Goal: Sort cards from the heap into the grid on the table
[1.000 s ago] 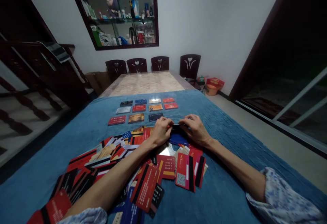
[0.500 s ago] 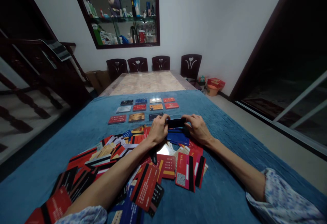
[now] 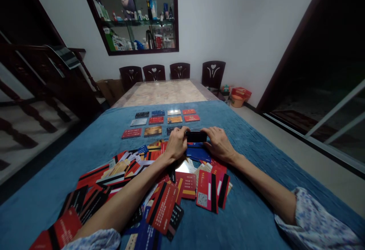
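Blue cloth (image 3: 219, 229) covers the near part of the surface (image 3: 171, 91), whose pale top shows bare toward the upper middle of the frame. Just right of the middle of the frame, two hands hold a black card (image 3: 196, 137) upright between them, its long side level; I can't tell from here whether it is one card or several together. The left hand (image 3: 177, 144) is pinched on one short end, the right hand (image 3: 218, 142) on the other, fingers curled. Blue cards (image 3: 199, 153) lie just below it, between the wrists. A loose pile of cards (image 3: 116, 169), mostly red, black and gold, spreads through the lower left under the left forearm. Near the lower middle lies a red card with a square code (image 3: 203, 189). Beyond the hands, left of centre, rows of cards (image 3: 156, 120) lie neatly spaced, face up or down I couldn't say.
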Motion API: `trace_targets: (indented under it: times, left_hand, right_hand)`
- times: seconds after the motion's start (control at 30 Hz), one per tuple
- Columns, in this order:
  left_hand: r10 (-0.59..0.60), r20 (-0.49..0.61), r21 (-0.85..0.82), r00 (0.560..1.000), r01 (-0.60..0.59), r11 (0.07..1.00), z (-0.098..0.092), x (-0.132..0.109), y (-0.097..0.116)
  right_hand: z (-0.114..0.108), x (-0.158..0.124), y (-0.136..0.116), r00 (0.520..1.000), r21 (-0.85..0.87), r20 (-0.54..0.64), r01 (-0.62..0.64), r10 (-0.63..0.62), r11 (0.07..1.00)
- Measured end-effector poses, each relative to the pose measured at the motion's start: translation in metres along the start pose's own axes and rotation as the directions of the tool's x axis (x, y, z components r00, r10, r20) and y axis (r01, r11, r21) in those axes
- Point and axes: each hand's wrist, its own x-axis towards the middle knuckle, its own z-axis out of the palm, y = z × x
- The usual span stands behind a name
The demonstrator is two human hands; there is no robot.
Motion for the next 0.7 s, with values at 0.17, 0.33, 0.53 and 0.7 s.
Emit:
trace_targets:
  times: [0.17, 0.33, 0.53, 0.7]
  left_hand:
    - [-0.001, -0.046, 0.01, 0.999, 0.001, 1.0, -0.003, 0.002, -0.001]
    - [-0.011, -0.069, -0.003, 0.998, 0.01, 1.0, -0.004, 0.003, 0.001]
    - [-0.019, -0.07, -0.032, 0.997, 0.017, 0.999, -0.007, 0.005, 0.001]
    - [0.058, -0.028, 0.093, 0.998, -0.055, 0.994, -0.018, 0.006, 0.008]
  right_hand:
    - [-0.003, 0.004, -0.004, 1.0, -0.116, 0.0, 0.014, -0.014, 0.993]
    - [-0.003, 0.007, -0.005, 1.0, -0.157, -0.009, 0.026, -0.028, 0.987]
    - [-0.007, 0.008, -0.004, 0.998, -0.2, -0.038, 0.05, -0.059, 0.979]
    - [-0.01, 0.011, -0.001, 0.996, -0.207, -0.06, 0.05, -0.063, 0.977]
